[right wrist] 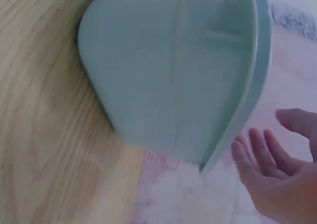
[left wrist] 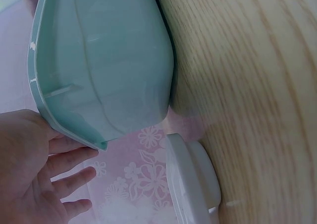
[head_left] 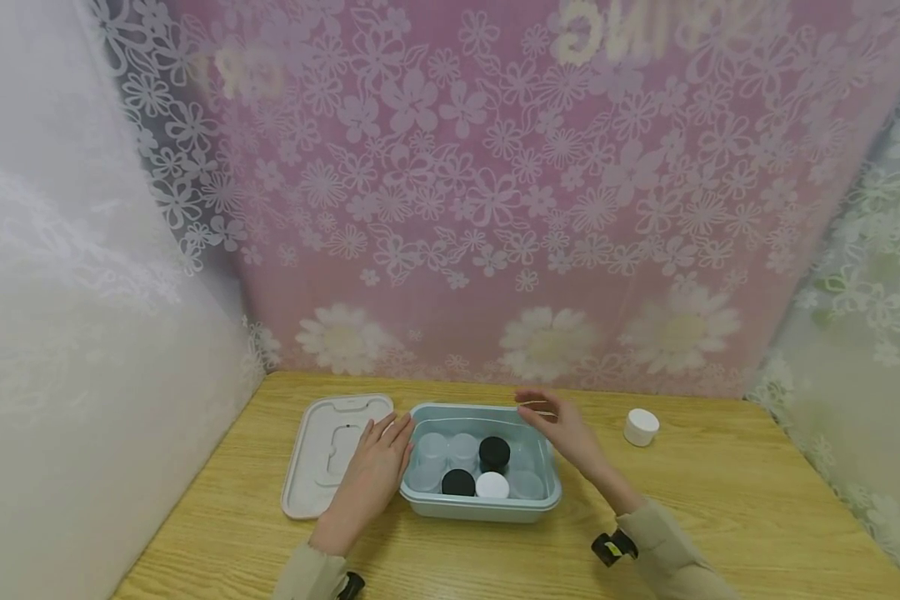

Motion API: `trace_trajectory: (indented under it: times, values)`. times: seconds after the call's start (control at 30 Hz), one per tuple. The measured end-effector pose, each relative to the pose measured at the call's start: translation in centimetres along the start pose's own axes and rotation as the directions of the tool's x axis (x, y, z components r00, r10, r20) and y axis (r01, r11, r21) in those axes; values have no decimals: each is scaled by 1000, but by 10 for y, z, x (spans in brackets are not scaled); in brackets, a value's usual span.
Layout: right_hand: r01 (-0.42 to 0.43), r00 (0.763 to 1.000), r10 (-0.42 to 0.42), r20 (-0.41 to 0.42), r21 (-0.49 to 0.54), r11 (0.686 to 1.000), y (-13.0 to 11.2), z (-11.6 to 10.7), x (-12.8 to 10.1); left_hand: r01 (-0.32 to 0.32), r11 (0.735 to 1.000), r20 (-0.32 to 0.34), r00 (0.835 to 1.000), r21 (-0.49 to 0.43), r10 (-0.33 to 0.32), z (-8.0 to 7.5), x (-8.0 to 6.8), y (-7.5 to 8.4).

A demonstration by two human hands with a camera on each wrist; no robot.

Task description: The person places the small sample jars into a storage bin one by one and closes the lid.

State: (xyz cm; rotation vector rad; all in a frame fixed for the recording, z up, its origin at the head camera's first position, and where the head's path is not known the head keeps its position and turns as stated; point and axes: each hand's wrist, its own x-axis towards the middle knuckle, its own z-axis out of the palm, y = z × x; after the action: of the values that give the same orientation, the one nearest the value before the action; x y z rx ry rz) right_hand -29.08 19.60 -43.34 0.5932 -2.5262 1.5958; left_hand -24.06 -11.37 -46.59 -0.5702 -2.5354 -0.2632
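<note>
A pale blue-green plastic box (head_left: 487,510) stands on the table with several small round jars inside. Two show black caps (head_left: 494,452), one shows a white cap (head_left: 492,485), and the others look translucent. My left hand (head_left: 378,467) rests at the box's left rim, its fingers fairly straight and spread in the left wrist view. Over the back right corner my right hand (head_left: 566,429) hovers with loosely bent fingers and nothing between them. The right wrist view shows the right hand (right wrist: 277,169) beside the box rim (right wrist: 247,105), apparently just clear of it.
A flat whitish lid (head_left: 311,467) lies left of the box, partly behind the left hand. To the right, toward the back, stands a small white jar (head_left: 641,427). Flowered pink cloth (head_left: 487,208) hangs behind the wooden table (head_left: 690,508), with pale cloth at both sides.
</note>
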Motion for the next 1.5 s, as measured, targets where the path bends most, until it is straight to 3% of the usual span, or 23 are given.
trace_trajectory:
  times: [0.3, 0.43, 0.6, 1.0, 1.27, 1.5]
  values:
    - [110, 979, -88, -183, 117, 987, 11, -25, -11, 6, 1000, 5, 1000, -18, -6, -2, -1, 0]
    - [170, 963, -144, -229, 96, 981, 17, -36, -14, 0, 1000, -9, 1000, -15, -1, -3, -1, 1]
    - [184, 949, -166, -267, 45, 982, 28, -53, -20, -10, 1000, -24, 1000, -18, 10, -3, -1, 1]
    - [42, 955, -85, -284, -155, 987, 60, -106, -33, 0, 1000, -9, 1000, -24, 0, -3, -1, 2]
    - [-109, 954, 10, -300, -315, 943, 82, -136, -40, 4, 1000, 3, 1000, -27, -4, -3, -1, 2]
    - [-243, 962, 179, -207, -345, 906, 93, -146, -42, 4, 1000, 5, 1000, -16, -4, -1, 0, 0]
